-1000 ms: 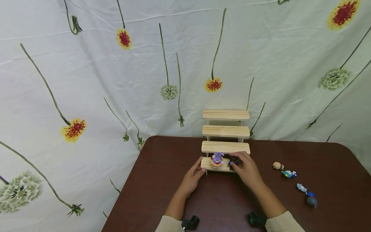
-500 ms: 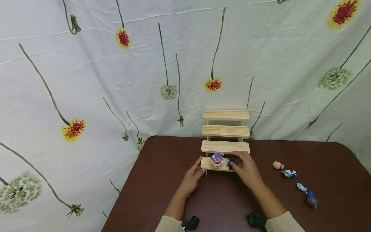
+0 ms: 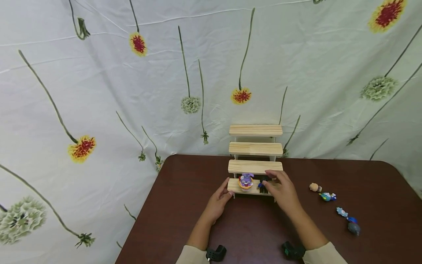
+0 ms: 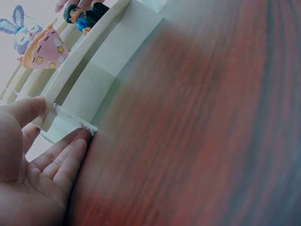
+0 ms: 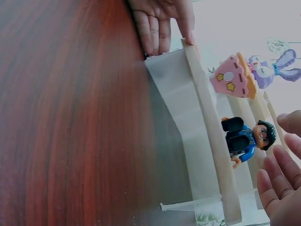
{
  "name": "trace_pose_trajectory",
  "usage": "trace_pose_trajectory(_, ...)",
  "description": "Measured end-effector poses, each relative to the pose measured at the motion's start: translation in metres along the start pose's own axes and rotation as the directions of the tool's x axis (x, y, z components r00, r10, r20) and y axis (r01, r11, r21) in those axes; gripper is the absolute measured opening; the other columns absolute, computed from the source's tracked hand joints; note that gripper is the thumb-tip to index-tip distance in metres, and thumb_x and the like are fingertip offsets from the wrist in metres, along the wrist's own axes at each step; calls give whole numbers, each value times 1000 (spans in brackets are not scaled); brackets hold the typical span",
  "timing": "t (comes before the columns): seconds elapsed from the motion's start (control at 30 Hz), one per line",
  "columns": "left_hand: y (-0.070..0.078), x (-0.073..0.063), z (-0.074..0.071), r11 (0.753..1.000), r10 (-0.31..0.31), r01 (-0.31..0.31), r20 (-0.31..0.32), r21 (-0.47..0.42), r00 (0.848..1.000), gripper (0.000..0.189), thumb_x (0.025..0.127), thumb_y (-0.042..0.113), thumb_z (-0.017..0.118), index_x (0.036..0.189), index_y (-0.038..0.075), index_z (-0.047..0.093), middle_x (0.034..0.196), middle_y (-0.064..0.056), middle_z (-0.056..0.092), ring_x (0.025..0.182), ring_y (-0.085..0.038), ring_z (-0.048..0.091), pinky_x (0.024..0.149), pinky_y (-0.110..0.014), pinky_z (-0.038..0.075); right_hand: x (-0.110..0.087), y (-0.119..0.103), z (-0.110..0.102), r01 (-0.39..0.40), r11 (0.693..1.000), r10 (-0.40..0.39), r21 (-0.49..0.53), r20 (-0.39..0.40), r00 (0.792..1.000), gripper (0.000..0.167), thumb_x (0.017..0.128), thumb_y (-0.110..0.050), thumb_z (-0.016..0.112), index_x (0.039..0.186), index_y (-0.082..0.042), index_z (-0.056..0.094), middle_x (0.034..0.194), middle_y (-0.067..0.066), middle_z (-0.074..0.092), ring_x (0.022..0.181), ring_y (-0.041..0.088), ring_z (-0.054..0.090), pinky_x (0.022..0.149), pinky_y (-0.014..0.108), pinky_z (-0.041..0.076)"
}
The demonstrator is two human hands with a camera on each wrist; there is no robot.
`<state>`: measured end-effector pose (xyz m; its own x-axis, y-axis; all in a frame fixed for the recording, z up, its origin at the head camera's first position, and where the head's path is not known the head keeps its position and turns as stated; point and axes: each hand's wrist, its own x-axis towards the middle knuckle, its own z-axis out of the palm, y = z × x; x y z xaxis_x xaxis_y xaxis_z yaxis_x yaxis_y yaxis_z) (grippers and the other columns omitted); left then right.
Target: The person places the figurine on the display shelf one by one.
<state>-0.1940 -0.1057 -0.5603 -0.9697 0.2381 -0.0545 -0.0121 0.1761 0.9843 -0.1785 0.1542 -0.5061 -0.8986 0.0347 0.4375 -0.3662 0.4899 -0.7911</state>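
Observation:
A stepped display stand with pale wooden boards stands at the table's back. My left hand grips the left end of its lowest board, thumb on the board's end and fingers lower, by the clear leg. On that board sits a purple bunny figurine in a pink, star-marked cup shape. Right of it a small toy figure with black hair, glasses and a blue top sits with its legs toward the board's front edge. My right hand is close beside its head, thumb and fingers spread, holding nothing.
On the right of the dark wooden table lie several small toys, among them a beige-headed figure, a blue flower-shaped piece and a grey-and-blue figure. A flower-print cloth hangs behind the stand.
My right hand has let go of the black-haired figure and drawn slightly right. The figure stays on the lowest board. The left hand keeps its place at the board's end.

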Motion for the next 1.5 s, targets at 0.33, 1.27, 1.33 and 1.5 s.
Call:
trace_pose_trajectory(0.33, 0, 1, -1, 1000, -6, 6, -4, 3, 1000, 65, 102, 37, 61, 160, 31, 32, 123, -11, 66, 114, -19, 62, 110, -47, 43, -3, -7, -11, -74, 993, 75, 91, -8, 997, 34, 96, -17, 71, 129, -8, 65, 122, 10, 62, 111, 27, 61, 94, 21, 50)
trace_pose_trajectory(1.27, -2, 1, -1, 1000, -7, 7, -1, 14, 1000, 63, 102, 39, 60, 159, 36, 33, 122, -11, 66, 115, -20, 62, 110, -48, 43, -16, 1, -40, -124, 990, 131, 61, -117, 985, 32, 95, -9, 71, 126, -5, 66, 120, 9, 63, 102, -5, 58, 87, 6, 46)
trace_pose_trajectory(1.33, -2, 2, -1, 1000, -5, 5, -1, 17, 1000, 63, 102, 39, 60, 159, 35, 32, 122, -11, 66, 116, -21, 62, 110, -48, 44, -18, 1, -42, -135, 989, 141, 62, -116, 983, 32, 95, -10, 71, 127, -6, 66, 121, 8, 63, 103, -7, 57, 88, 5, 45)
trace_pose_trajectory(1.5, -3, 1, -1, 1000, -1, 1, -2, 22, 1000, 63, 102, 39, 60, 159, 34, 32, 123, -12, 66, 115, -21, 62, 109, -48, 44, -24, 2, -48, -145, 988, 149, 43, -105, 983, 35, 96, -12, 71, 130, -7, 65, 124, 9, 63, 103, -9, 55, 87, 3, 43)
